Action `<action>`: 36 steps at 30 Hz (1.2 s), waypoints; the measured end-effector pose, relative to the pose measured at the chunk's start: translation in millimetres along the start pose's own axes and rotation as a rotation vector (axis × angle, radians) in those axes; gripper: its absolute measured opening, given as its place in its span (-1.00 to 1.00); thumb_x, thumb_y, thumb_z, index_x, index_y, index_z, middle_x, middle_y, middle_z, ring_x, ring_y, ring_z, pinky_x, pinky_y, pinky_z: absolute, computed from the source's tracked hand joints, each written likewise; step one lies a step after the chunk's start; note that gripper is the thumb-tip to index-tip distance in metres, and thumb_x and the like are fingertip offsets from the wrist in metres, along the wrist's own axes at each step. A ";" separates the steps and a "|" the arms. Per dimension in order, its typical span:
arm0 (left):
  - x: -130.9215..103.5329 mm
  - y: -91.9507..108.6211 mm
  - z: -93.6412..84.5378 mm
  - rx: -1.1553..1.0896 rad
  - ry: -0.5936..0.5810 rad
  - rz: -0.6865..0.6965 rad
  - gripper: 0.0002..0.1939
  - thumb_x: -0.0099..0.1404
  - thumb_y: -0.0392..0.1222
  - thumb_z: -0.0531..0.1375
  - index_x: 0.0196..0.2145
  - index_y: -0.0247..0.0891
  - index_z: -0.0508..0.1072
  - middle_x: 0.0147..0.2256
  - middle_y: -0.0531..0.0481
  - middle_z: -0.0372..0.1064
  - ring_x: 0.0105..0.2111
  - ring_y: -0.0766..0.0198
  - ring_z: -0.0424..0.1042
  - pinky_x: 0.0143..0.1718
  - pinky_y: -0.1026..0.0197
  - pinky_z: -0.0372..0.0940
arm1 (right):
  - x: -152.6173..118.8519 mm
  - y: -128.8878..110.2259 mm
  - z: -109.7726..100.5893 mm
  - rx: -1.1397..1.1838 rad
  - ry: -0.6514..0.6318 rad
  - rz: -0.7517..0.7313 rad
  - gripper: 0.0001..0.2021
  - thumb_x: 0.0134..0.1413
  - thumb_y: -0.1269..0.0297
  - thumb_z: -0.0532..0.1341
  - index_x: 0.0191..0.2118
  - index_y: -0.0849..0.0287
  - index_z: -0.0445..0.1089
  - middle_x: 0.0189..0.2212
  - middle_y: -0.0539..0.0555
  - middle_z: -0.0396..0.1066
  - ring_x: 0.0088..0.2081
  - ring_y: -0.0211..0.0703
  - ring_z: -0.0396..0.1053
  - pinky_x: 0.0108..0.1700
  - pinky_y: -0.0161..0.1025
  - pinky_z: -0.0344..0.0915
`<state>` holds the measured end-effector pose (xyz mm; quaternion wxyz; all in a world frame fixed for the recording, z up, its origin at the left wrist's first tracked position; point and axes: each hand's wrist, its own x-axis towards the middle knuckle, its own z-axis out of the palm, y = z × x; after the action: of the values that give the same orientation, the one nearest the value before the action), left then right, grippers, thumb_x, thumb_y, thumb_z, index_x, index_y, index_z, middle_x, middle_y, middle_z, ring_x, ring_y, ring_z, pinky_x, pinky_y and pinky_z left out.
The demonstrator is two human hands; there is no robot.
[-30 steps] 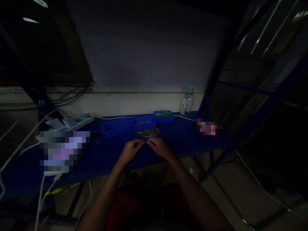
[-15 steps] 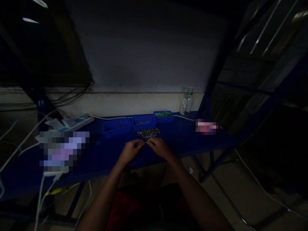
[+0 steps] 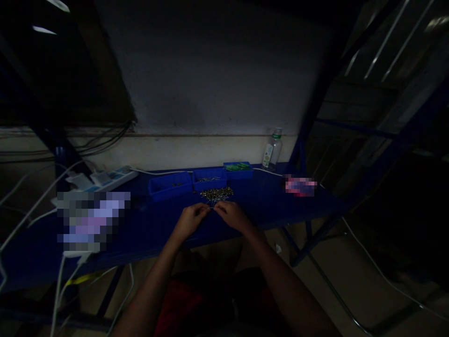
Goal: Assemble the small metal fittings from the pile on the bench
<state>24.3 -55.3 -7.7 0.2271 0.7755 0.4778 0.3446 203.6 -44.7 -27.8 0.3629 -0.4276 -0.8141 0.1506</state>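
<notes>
My left hand (image 3: 192, 217) and my right hand (image 3: 230, 213) meet over the front of the blue table, fingertips pinched close together. Between them runs a thin, light, rod-like piece (image 3: 211, 208), one end in each hand; its exact kind is too small to make out. Just beyond the fingertips lies a pile of small metal parts (image 3: 216, 193), brassy at the back and silvery toward me. Behind the pile stand a blue bin with thin silvery pieces (image 3: 209, 180), a blue bin with a few small parts (image 3: 170, 185), and a blue bin of green pieces (image 3: 238, 170).
A clear plastic bottle (image 3: 272, 150) stands at the back right, near a blurred pink item (image 3: 300, 185). On the left are a white power strip (image 3: 117, 175) with plugs and cables, and a pixelated object (image 3: 93, 222). Blue frame posts rise at both table ends.
</notes>
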 end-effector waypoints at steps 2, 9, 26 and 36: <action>0.0 -0.3 -0.3 0.003 -0.004 -0.001 -0.67 0.22 0.00 0.02 -0.29 -0.25 0.47 -0.39 0.01 0.46 -0.39 0.23 0.41 -0.36 0.29 0.22 | 0.0 0.7 0.8 -0.005 0.004 -0.005 -0.83 0.18 0.28 0.04 -0.33 0.13 0.35 -0.37 0.00 0.41 -0.31 -0.27 0.34 -0.25 -0.38 0.15; 0.9 -3.6 0.6 0.028 -0.011 -0.007 -0.66 0.23 0.00 0.02 -0.27 -0.26 0.46 -0.37 0.01 0.46 -0.38 0.24 0.41 -0.35 0.30 0.21 | 0.6 4.5 3.7 -0.008 0.010 -0.027 -0.83 0.18 0.29 0.03 -0.33 0.15 0.34 -0.36 0.00 0.41 -0.31 -0.29 0.34 -0.25 -0.39 0.14; 1.0 -4.7 0.8 0.031 -0.016 0.000 -0.69 0.24 -0.02 0.03 -0.28 -0.25 0.46 -0.38 0.03 0.46 -0.39 0.26 0.41 -0.36 0.32 0.20 | 0.3 4.8 3.1 -0.027 0.004 -0.029 -0.84 0.18 0.30 0.04 -0.32 0.15 0.34 -0.36 0.01 0.42 -0.31 -0.29 0.35 -0.25 -0.39 0.15; 0.8 -4.8 1.8 0.024 0.000 0.006 -0.68 0.22 -0.02 0.03 -0.30 -0.27 0.47 -0.38 0.02 0.47 -0.41 0.26 0.40 -0.35 0.31 0.23 | 0.7 5.6 4.5 -0.007 0.011 -0.023 -0.85 0.17 0.30 0.04 -0.31 0.14 0.35 -0.36 0.01 0.42 -0.30 -0.29 0.35 -0.25 -0.39 0.15</action>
<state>23.1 -52.5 -11.8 0.2167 0.7796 0.4794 0.3397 203.5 -40.5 -33.6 0.3673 -0.4201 -0.8177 0.1411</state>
